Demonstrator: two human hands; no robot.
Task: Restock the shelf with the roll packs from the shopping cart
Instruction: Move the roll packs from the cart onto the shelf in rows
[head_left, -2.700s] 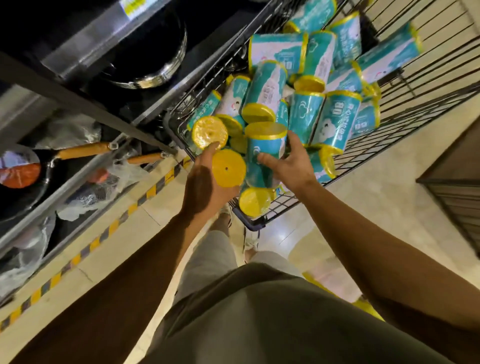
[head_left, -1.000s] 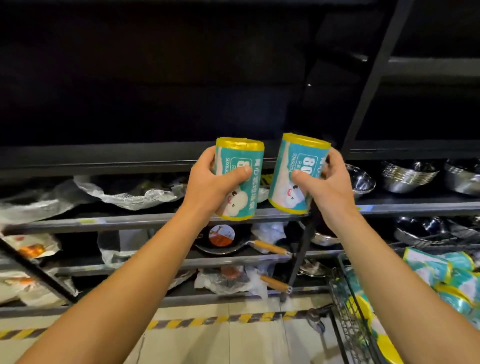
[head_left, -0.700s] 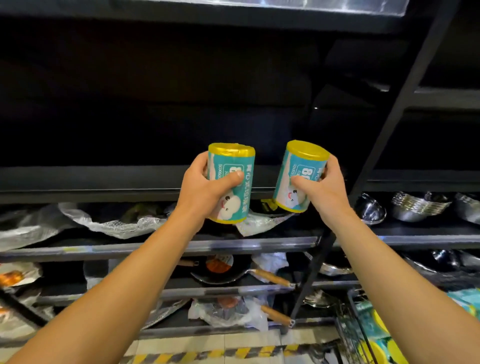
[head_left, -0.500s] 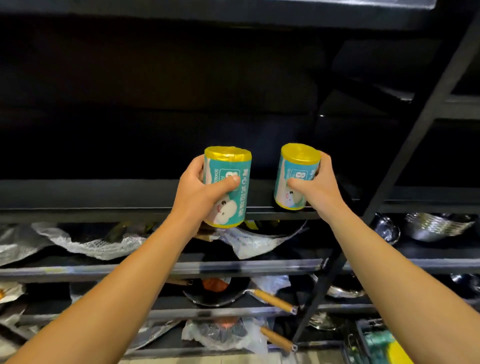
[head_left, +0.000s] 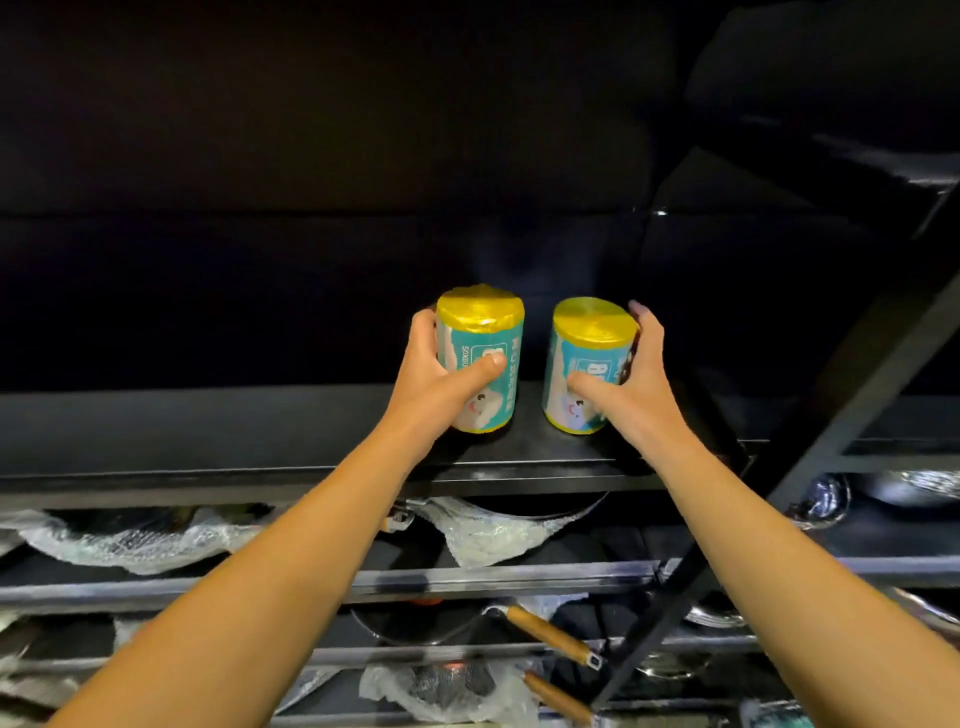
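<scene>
Two teal roll packs with yellow caps stand upright side by side on the dark upper shelf (head_left: 260, 431). My left hand (head_left: 431, 379) grips the left roll pack (head_left: 488, 343), thumb across its front. My right hand (head_left: 631, 374) grips the right roll pack (head_left: 587, 364), fingers behind it and thumb on the front. A small gap separates the two packs. The shopping cart is almost out of view; only a teal scrap (head_left: 774, 717) shows at the bottom right corner.
Below the upper shelf are lower shelves with plastic-wrapped pans (head_left: 493, 535) and wooden-handled pans (head_left: 550, 636). Steel bowls (head_left: 919, 488) sit at the right. A black diagonal upright (head_left: 810, 478) crosses at the right. The shelf's back is dark.
Both hands have moved forward and down, bringing the two packs from mid-air onto the upper shelf. My view has tilted upward and the cart has dropped out of sight.
</scene>
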